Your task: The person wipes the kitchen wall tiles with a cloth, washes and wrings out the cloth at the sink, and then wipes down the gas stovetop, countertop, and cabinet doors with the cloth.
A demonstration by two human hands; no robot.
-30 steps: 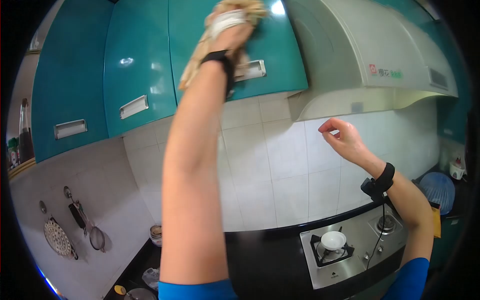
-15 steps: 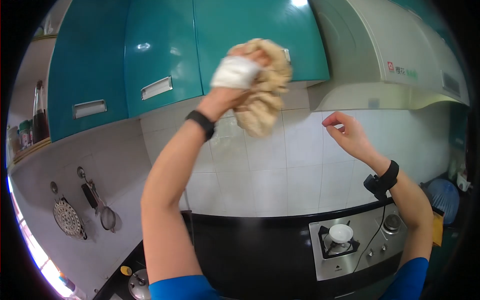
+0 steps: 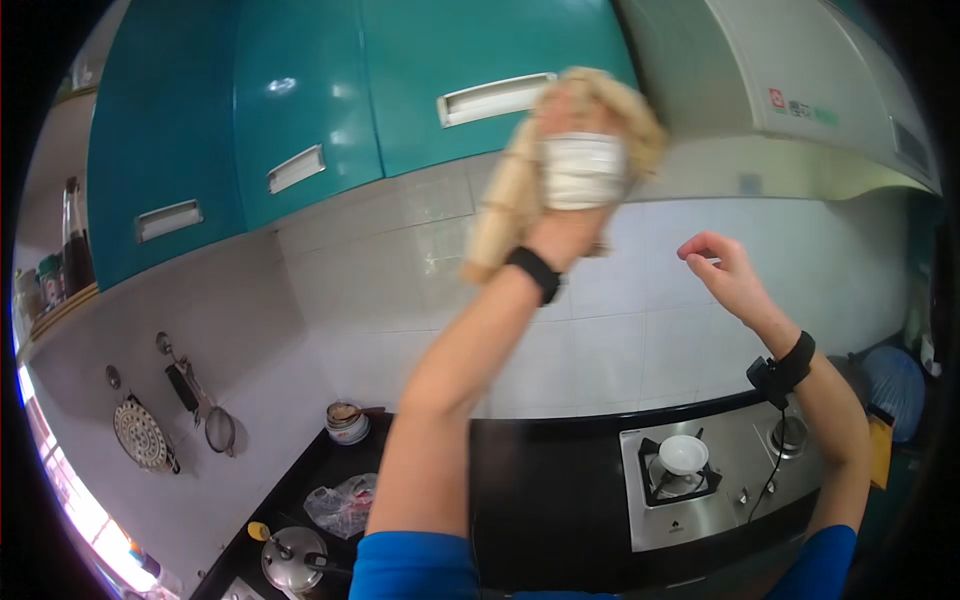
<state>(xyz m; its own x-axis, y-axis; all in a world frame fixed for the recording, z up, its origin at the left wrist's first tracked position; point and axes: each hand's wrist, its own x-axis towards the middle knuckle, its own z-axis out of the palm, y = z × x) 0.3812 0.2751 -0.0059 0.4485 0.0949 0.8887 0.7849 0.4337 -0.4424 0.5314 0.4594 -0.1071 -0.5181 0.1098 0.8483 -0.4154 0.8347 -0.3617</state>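
Observation:
My left hand (image 3: 578, 118), with a white wrap around its palm and a black band at the wrist, presses a beige cloth (image 3: 508, 195) against the lower right part of a teal wall cabinet (image 3: 440, 50). The cloth is bunched under the fingers and hangs down to the left; motion blurs both. Part of the cabinet's recessed handle (image 3: 490, 101) shows beside the cloth. My right hand (image 3: 733, 280) is raised before the white tiles, below the range hood (image 3: 840, 90). Its fingers are curled in, nothing visible in them, and it touches nothing.
A steel gas stove (image 3: 650, 525) carries a white bowl (image 3: 684, 454) on its left burner. A pressure cooker (image 3: 290, 565), a plastic bag (image 3: 342, 503) and a pot (image 3: 347, 424) stand on the black counter at left. A strainer (image 3: 220, 430) hangs on the side wall.
My left hand and the cloth have moved right along the cabinet's lower edge, uncovering the handle. My right hand stays curled and has shifted slightly right. The view has turned a little.

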